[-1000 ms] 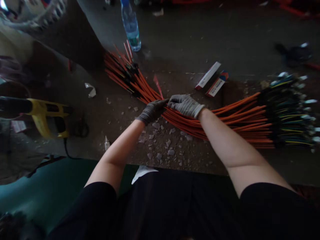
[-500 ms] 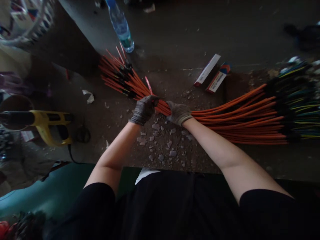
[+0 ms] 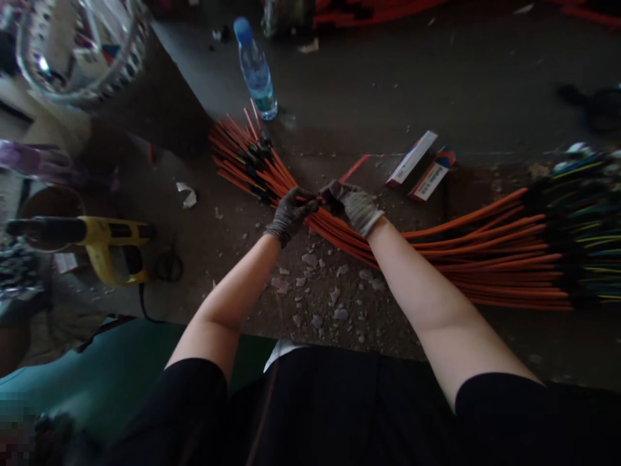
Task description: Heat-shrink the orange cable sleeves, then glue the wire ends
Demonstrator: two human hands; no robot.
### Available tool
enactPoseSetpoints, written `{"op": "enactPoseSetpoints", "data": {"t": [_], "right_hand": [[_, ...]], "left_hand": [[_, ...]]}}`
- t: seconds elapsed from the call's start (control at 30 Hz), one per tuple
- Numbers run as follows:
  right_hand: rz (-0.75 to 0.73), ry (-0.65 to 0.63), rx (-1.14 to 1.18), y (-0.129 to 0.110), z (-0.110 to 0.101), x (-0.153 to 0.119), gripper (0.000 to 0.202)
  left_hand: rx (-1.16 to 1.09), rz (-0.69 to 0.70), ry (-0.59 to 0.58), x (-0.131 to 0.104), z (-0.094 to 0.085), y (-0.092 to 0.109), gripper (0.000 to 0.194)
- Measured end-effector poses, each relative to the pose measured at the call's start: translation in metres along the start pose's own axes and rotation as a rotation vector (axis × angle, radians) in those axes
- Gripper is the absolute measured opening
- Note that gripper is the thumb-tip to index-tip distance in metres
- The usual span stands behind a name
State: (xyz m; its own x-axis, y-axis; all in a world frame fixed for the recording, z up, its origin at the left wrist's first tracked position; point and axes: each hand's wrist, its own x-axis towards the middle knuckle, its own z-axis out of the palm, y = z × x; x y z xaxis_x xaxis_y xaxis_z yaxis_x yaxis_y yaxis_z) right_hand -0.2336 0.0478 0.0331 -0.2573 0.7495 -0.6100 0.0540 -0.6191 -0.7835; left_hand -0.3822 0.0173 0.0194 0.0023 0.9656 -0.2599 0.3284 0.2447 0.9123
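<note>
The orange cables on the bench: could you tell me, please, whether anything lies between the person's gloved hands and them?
Nothing visible does. The left hand and the right hand both rest directly on the orange cables, close together near the middle of the bundle.

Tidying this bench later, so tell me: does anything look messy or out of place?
Yes. Pale broken chips and crumbs litter the dark worktop just below the gloved hands, beside the long orange cable bundle. A crumpled white paper scrap lies loose farther left.
</note>
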Motion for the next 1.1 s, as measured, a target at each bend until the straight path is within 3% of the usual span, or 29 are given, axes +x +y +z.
{"op": "enactPoseSetpoints", "data": {"t": [0.1, 0.2, 0.27, 0.37, 0.4, 0.5, 0.63, 0.7, 0.8, 0.87, 0.97, 1.03, 1.1], "right_hand": [[0.040, 0.030, -0.042, 0.007, -0.023, -0.014, 0.045], [-0.094, 0.120, -0.126, -0.001, -0.037, -0.005, 0.032], [-0.219, -0.002, -0.239, -0.013, -0.032, 0.010, 0.030], [-0.305, -0.414, -0.551, -0.031, -0.013, 0.028, 0.045], [-0.321, -0.491, -0.685, -0.037, -0.007, 0.030, 0.043], [-0.358, -0.521, -1.098, -0.050, -0.002, 0.031, 0.033], [-0.280, -0.462, -1.415, -0.047, -0.021, 0.035, 0.022], [-0.160, -0.293, -1.262, -0.033, -0.033, 0.041, 0.012], [-0.075, -0.055, -0.831, -0.009, -0.040, 0.046, 0.024], [-0.099, -0.012, -0.667, 0.001, -0.033, 0.045, 0.035], [-0.042, 0.028, -0.353, 0.003, -0.010, 0.042, 0.043], [0.114, 0.087, -0.081, 0.000, 0.006, 0.046, 0.043], [0.256, 0.125, 0.046, -0.003, 0.017, 0.054, 0.045]], "left_hand": [[-0.035, -0.015, 0.051, -0.001, 0.001, -0.009, 0.016], [0.290, 0.184, 0.166, 0.000, 0.004, -0.014, 0.008], [0.448, 0.290, 0.205, -0.001, 0.004, -0.017, 0.009], [0.512, 0.318, 0.205, -0.006, -0.001, -0.019, 0.018], [0.542, 0.317, 0.188, -0.007, -0.004, -0.017, 0.018], [0.667, 0.324, 0.080, -0.012, -0.014, -0.010, 0.021], [0.663, 0.210, 0.028, -0.041, -0.025, -0.012, 0.025], [0.521, 0.064, 0.010, -0.063, -0.027, -0.020, 0.025], [0.309, -0.029, -0.018, -0.079, -0.025, -0.026, 0.030], [0.033, -0.022, -0.002, -0.068, -0.017, -0.020, 0.038], [-0.550, -0.148, 0.059, -0.037, 0.003, -0.005, 0.059], [-0.688, -0.225, 0.101, -0.024, 0.015, 0.002, 0.066], [-0.686, -0.255, 0.161, -0.024, 0.021, 0.003, 0.067]]}}
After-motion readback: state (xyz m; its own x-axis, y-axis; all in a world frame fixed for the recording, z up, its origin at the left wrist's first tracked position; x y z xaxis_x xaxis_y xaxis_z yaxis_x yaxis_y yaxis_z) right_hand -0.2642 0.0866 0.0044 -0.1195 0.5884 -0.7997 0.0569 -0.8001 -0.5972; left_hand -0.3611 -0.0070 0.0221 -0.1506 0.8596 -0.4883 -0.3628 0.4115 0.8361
